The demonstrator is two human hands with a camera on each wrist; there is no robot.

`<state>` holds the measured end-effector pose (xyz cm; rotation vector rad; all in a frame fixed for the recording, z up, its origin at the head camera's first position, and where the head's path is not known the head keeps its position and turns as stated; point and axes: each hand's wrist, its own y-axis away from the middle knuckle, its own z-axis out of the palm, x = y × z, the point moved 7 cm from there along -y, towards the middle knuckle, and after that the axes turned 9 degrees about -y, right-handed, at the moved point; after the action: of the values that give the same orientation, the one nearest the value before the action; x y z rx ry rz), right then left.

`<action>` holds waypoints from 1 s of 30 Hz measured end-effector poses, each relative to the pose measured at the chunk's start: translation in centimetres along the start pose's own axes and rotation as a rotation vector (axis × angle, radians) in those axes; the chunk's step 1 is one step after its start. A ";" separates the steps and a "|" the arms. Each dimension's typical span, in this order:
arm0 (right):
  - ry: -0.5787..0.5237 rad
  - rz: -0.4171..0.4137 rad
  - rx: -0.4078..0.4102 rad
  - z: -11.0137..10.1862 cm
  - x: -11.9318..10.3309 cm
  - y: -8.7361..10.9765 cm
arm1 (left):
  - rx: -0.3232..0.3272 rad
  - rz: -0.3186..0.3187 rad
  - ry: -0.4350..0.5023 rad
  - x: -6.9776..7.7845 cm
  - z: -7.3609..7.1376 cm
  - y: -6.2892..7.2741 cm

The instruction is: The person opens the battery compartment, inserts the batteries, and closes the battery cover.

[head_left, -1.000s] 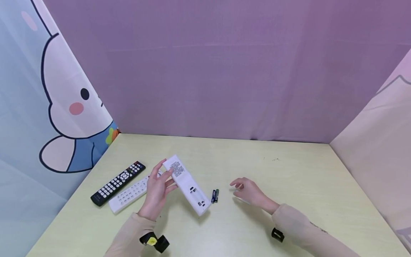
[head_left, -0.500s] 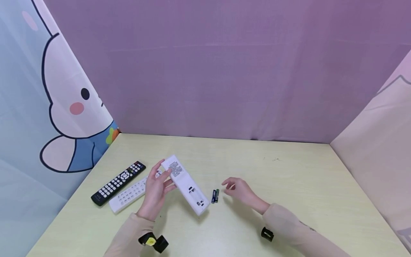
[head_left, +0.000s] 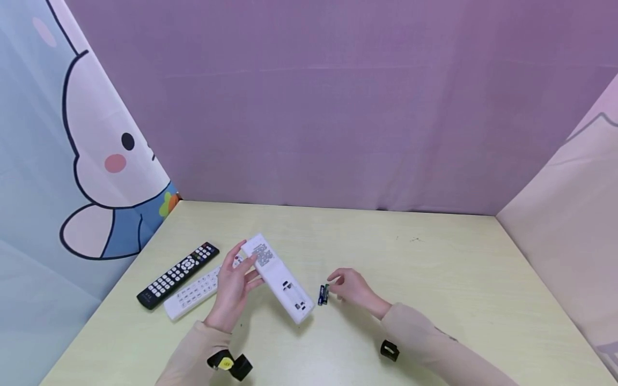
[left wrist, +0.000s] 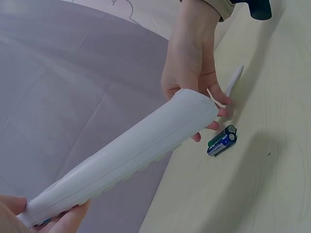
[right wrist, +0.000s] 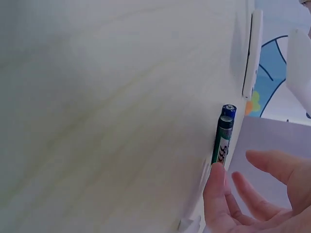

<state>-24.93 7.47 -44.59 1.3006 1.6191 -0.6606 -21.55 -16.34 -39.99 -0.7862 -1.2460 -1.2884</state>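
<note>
My left hand grips the top end of a white remote control, thumb on its back and fingers beneath. The remote is raised above the table, back towards me, its battery compartment uncovered and without batteries. Two batteries, one blue and one green, lie side by side on the table just past its lower end. My right hand is right beside them, fingers bent loosely. In the right wrist view a fingertip overlaps the near end of the green battery, while thumb and fingers stand apart.
On the left of the table lie a black remote control and a second white remote control, partly behind my left hand. A thin white piece lies beyond the right hand in the left wrist view. Fabric walls enclose the table.
My right hand has moved left across the table, up to the batteries. The left hand and its remote control have shifted only slightly left.
</note>
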 end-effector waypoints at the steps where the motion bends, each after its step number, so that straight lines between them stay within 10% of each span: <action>1: 0.004 -0.003 -0.004 0.1 0.0 -0.1 | -0.001 0.000 -0.002 0.0 0.0 0.0; 30: 0.116 -0.001 -0.026 1.3 -0.1 -0.6 | -0.007 -0.017 -0.001 -0.3 0.1 0.0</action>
<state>-25.08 6.16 -45.13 1.3404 1.7167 -0.5723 -21.56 -16.20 -40.26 -0.7829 -1.2522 -1.3066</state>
